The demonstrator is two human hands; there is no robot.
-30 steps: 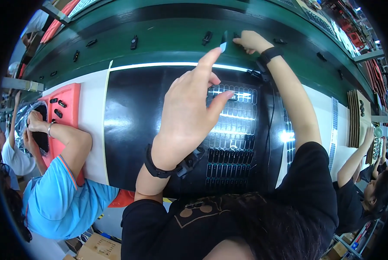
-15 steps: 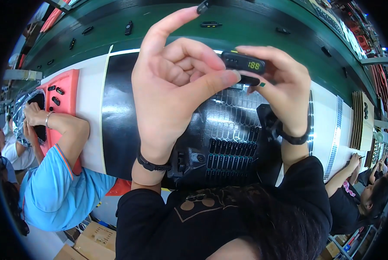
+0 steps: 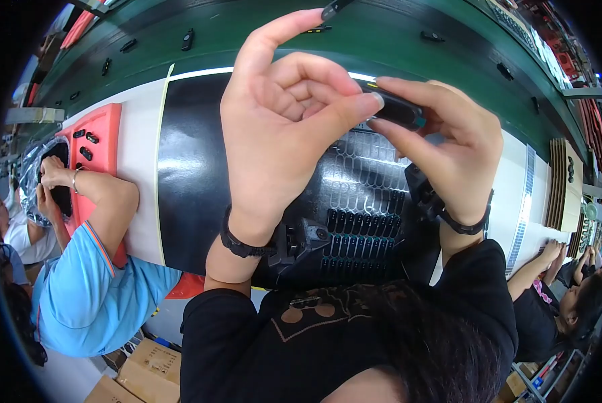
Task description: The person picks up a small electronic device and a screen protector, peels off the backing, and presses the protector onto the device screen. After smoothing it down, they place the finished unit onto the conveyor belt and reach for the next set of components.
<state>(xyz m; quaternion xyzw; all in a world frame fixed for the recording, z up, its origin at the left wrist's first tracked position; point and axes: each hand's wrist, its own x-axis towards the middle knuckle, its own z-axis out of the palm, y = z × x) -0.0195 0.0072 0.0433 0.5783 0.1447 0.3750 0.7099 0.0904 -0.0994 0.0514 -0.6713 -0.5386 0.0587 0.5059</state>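
Note:
Up in front of me, my right hand grips a small black electronic device between thumb and fingers. A dark oval film with a green tab lies along its face, and no lit digits show. At the device's left end, my left hand has its thumb pressed toward a bent finger, touching the device or film. Another left finger stretches upward with a black piece at its tip. Below the hands lies a sheet of oval black films on a black mat; its upper rows are bare outlines.
Beyond the mat runs a green conveyor belt carrying several black devices. A pink foam tray and a blue-shirted person are on the left. A black holder stands by my left wrist. Cardboard sheets and another person are at right.
The dark film, held below the device before, now lies over its face, and the lit digits no longer show. Both hands have shifted slightly right. Devices on the belt have moved left.

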